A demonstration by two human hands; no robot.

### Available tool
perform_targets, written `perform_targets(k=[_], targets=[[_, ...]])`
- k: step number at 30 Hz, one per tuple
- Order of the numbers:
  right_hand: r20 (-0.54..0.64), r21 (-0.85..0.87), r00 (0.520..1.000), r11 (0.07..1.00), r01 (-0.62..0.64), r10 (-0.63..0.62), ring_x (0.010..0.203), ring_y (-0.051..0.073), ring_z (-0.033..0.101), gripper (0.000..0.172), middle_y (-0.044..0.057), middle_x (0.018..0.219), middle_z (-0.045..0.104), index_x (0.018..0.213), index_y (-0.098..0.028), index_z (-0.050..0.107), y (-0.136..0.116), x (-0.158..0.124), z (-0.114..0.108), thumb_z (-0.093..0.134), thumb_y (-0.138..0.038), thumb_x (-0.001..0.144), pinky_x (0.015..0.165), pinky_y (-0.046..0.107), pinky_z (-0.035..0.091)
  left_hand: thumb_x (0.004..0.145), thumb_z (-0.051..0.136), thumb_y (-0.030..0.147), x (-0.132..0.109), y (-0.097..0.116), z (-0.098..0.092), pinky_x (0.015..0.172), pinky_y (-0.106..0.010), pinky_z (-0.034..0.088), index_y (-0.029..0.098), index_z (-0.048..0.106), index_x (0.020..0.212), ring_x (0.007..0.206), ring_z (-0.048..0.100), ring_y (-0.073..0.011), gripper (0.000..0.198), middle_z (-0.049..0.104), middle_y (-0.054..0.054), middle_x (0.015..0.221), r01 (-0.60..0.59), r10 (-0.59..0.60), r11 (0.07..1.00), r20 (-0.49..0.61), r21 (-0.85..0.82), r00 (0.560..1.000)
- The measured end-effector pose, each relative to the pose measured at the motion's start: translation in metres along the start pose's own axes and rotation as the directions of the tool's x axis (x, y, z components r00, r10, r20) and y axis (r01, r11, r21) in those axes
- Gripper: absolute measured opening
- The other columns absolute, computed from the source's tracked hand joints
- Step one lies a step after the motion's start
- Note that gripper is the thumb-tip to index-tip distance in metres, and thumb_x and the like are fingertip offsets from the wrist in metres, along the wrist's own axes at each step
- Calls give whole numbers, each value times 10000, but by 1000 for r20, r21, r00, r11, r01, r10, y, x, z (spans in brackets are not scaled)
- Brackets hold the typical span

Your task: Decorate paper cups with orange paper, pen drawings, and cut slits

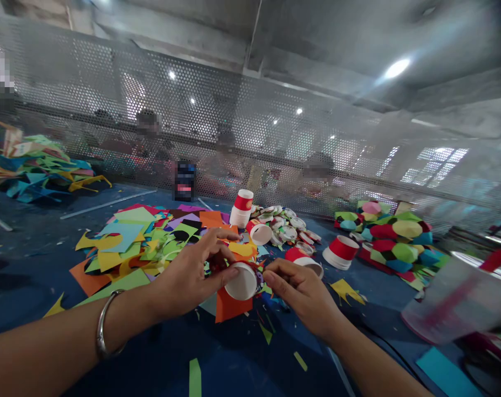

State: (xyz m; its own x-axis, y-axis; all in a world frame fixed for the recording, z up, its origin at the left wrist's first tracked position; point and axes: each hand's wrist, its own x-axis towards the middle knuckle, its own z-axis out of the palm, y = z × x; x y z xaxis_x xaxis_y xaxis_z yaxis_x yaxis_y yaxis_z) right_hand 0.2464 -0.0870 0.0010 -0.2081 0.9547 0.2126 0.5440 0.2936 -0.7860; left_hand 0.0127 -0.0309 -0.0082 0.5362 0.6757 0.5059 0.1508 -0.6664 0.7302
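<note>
A paper cup lies tilted in my left hand, its round white end towards me. My left thumb rests on the cup's upper left edge, with the fingers curled behind it. At the cup's right edge my right hand is closed in a pinch of thumb and forefinger. A small purple and dark bit shows between the cup and these fingertips; I cannot make out what the pinch holds. Beneath the cup lies a sheet of orange paper.
Coloured paper scraps are heaped to the left. Behind my hands stand stacked red-and-white cups and a pile of small round pieces. Multicoloured paper shapes and a translucent bucket are at right. A perforated metal screen borders the blue table.
</note>
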Motion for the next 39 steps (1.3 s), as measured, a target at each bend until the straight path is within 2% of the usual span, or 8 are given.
perform_targets(k=[4, 8, 13, 17, 25, 33, 36, 39], targets=[[-9, 12, 1000, 1000, 14, -14, 569, 114, 346, 332, -41, 649, 426, 797, -210, 612, 0, 0, -1, 531, -499, 938, 511, 241, 270, 911, 592, 331, 0, -3, -1, 728, -302, 508, 216, 527, 1150, 773, 600, -122, 274, 587, -89, 1239, -19, 19, 999, 1, 26, 1000], [-14, 45, 1000, 999, 23, -22, 561, 111, 349, 331, -41, 644, 435, 799, -211, 625, 0, 1, -1, 540, -502, 932, 505, 240, 275, 915, 589, 310, 0, 0, -1, 739, -305, 512, 222, 421, 1304, 797, 605, -143, 432, 659, -49, 1040, -9, 9, 1000, 20, -10, 1000], [1, 100, 1000, 995, -6, 6, 538, 105, 338, 339, -40, 638, 453, 826, -211, 629, 1, 1, 0, 546, -524, 926, 480, 239, 257, 909, 593, 302, 3, 4, 0, 734, -287, 520, 183, 517, 1171, 810, 609, -130, 298, 632, -95, 1173, -6, 8, 999, 21, -51, 1000], [1, 144, 1000, 989, -12, 12, 513, 98, 302, 355, -52, 606, 421, 807, -208, 626, 1, 0, 1, 555, -538, 916, 466, 239, 233, 900, 610, 290, 3, 5, 1, 730, -287, 522, 191, 451, 1266, 798, 619, -135, 411, 660, -79, 1098, -5, 6, 997, 11, -73, 1000], [9, 145, 1000, 989, 11, -13, 539, 94, 279, 353, -50, 627, 399, 795, -188, 615, 1, 1, 2, 558, -510, 929, 483, 243, 216, 900, 612, 321, 1, 6, 4, 738, -306, 523, 211, 437, 1296, 815, 629, -156, 447, 676, -52, 1011, -8, 9, 998, 27, -63, 1000], [-5, 135, 1000, 991, 0, 1, 520, 90, 285, 338, -56, 603, 399, 797, -200, 624, 4, 1, 3, 560, -503, 931, 472, 243, 209, 864, 656, 332, 2, 6, 5, 708, -304, 515, 197, 460, 1275, 807, 628, -156, 475, 656, -87, 1120, 25, -24, 995, 9, -97, 1000], [-4, 120, 1000, 993, 1, -1, 507, 93, 302, 337, -54, 592, 410, 793, -203, 619, 5, 1, 3, 552, -503, 933, 466, 248, 212, 858, 658, 324, 3, 9, 4, 709, -300, 517, 191, 525, 1201, 782, 614, -136, 391, 622, -99, 1202, 38, -37, 996, 12, -75, 999], [-8, 109, 1000, 994, 23, -23, 507, 95, 304, 318, -53, 591, 410, 799, -208, 625, 5, 2, 3, 555, -485, 937, 473, 253, 221, 859, 651, 328, 3, 10, 1, 704, -286, 520, 181, 622, 1008, 751, 597, -102, 211, 524, -96, 1337, 39, -38, 999, 16, -31, 999]])
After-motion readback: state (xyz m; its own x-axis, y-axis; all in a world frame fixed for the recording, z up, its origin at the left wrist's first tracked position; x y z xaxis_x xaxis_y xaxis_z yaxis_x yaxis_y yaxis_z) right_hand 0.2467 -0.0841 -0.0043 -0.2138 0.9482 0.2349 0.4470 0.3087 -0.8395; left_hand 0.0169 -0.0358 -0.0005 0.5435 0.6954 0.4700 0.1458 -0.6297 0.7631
